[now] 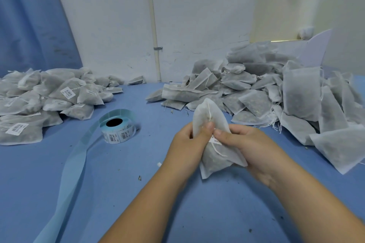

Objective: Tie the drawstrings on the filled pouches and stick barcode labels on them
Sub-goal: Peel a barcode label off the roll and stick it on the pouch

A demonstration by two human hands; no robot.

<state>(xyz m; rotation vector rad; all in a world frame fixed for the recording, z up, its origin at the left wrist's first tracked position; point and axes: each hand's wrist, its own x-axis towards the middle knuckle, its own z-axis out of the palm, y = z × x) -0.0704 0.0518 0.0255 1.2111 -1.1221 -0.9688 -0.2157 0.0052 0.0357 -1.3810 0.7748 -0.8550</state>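
I hold one filled white pouch (214, 156) upright above the blue table. My left hand (191, 142) grips its neck from the left, thumb pressed on the front. My right hand (248, 148) grips it from the right, its thumb on a barcode label (215, 141) on the pouch. The thin white drawstring (209, 113) runs down the front. A roll of barcode labels (118, 128) lies to the left of my hands.
A pile of labelled pouches (43, 100) sits at the far left. A larger heap of unlabelled pouches (276, 92) fills the right side up to the wall. A long strip of blue backing paper (75, 167) trails from the roll toward the front edge.
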